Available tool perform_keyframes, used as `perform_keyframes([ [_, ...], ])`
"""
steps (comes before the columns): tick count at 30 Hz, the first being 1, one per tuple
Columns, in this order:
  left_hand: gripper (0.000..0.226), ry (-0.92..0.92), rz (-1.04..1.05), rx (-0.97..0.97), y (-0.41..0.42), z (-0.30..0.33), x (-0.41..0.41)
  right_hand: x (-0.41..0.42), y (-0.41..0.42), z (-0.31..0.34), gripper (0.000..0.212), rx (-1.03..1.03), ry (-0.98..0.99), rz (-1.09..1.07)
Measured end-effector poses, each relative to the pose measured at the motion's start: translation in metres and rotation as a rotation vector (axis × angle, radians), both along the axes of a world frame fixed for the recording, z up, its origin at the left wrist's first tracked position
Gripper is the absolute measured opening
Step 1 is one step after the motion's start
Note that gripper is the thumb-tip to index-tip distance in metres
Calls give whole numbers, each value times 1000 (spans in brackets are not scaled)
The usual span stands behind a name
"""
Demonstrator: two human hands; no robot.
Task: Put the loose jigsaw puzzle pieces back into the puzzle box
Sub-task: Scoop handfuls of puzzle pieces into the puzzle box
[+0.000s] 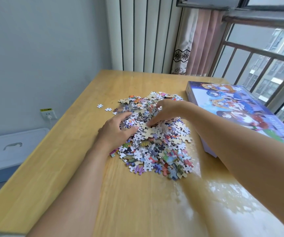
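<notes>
Both forearms are bare up to the picture edge, without sleeves. The left hand (116,130) and right hand (167,111) wear no gloves.

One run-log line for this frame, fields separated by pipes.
stage: gathering | left hand: fingers curled into puzzle pieces | right hand: curled into pile top | puzzle box: closed, right of pile | strays: two, left of pile

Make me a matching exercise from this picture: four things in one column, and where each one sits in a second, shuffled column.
Things:
1. puzzle box
2. pile of pieces
3. wall socket
4. storage bin

Places:
A. on the floor left of the table
B. middle of the table, under both hands
C. right side of the table, by the window
D. on the wall, left

Pairs: 1-C, 2-B, 3-D, 4-A
</notes>
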State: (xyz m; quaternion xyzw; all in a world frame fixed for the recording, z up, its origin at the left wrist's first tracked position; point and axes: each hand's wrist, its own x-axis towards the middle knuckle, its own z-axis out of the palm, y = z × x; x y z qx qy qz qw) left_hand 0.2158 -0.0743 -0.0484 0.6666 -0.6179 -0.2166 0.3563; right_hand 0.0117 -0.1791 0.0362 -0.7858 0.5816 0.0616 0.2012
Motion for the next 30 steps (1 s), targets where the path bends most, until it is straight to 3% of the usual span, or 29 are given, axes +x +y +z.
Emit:
perform_keyframes([
  [3, 73, -27, -46, 4, 1, 0, 0, 3, -3, 3, 82, 25, -129, -79],
  [8, 77, -81, -74, -2, 2, 1, -2, 17, -2, 2, 91, 30, -51, -137],
  [15, 82, -124, -82, 5, 2, 2, -3, 29, 2, 11, 72, 182, 47, -132],
  [18, 81, -126, -74, -10, 2, 1, -3, 24, -4, 8, 49, 179, -67, -212],
  [22, 80, -127, -66, -33, 0, -1, -3, 15, -10, 3, 39, 177, -276, -340],
  [30, 82, -114, -53, -38, -1, -2, -2, -2, -13, 6, 34, 210, -454, -384],
])
